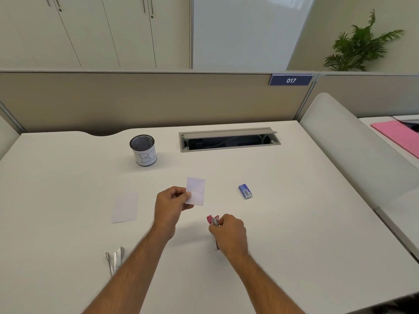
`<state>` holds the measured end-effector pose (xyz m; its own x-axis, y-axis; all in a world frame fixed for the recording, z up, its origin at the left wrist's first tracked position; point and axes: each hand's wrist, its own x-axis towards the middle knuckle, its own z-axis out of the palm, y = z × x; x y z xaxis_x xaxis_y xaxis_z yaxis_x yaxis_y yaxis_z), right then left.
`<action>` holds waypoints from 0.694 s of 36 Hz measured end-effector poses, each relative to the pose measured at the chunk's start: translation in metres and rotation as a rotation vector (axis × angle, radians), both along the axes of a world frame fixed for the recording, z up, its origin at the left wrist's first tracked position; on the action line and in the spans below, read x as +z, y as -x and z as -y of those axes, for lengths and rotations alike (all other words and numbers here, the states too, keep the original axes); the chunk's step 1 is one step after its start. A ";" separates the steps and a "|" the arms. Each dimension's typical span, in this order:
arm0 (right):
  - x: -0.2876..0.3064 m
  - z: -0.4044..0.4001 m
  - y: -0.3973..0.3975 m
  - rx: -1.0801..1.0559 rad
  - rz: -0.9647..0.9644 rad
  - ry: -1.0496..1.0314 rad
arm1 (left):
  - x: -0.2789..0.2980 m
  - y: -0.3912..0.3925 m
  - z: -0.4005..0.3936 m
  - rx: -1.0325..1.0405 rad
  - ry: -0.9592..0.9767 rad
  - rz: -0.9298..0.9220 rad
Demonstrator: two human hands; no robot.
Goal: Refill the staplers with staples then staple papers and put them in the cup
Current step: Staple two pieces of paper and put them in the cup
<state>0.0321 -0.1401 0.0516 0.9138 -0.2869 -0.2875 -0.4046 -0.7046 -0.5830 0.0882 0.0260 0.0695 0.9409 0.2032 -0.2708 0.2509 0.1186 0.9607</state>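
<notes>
The left hand [172, 201] pinches the light, floppy paper [196, 191] by its edge, while the right hand [229, 232] grasps the rigid pink stapler [213, 220] mid-body.

Left hand [171, 203] pinches small white paper [196, 191] above desk [294, 223]. Right hand [230, 232] grips pink stapler [213, 220]. Second paper [125, 207] lies flat at left; silver stapler [115, 259] near left forearm. Cup [143, 150] stands farther back; blue staple box [245, 191] at right.
</notes>
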 end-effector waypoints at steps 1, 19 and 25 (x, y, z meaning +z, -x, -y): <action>-0.002 -0.002 0.002 0.011 -0.010 0.020 | 0.000 0.000 0.000 0.001 0.004 0.000; -0.041 -0.011 0.010 0.142 -0.067 0.244 | -0.005 -0.002 -0.001 0.011 0.004 -0.019; -0.041 -0.011 0.009 0.155 -0.080 0.249 | -0.006 -0.001 -0.002 0.011 0.009 -0.024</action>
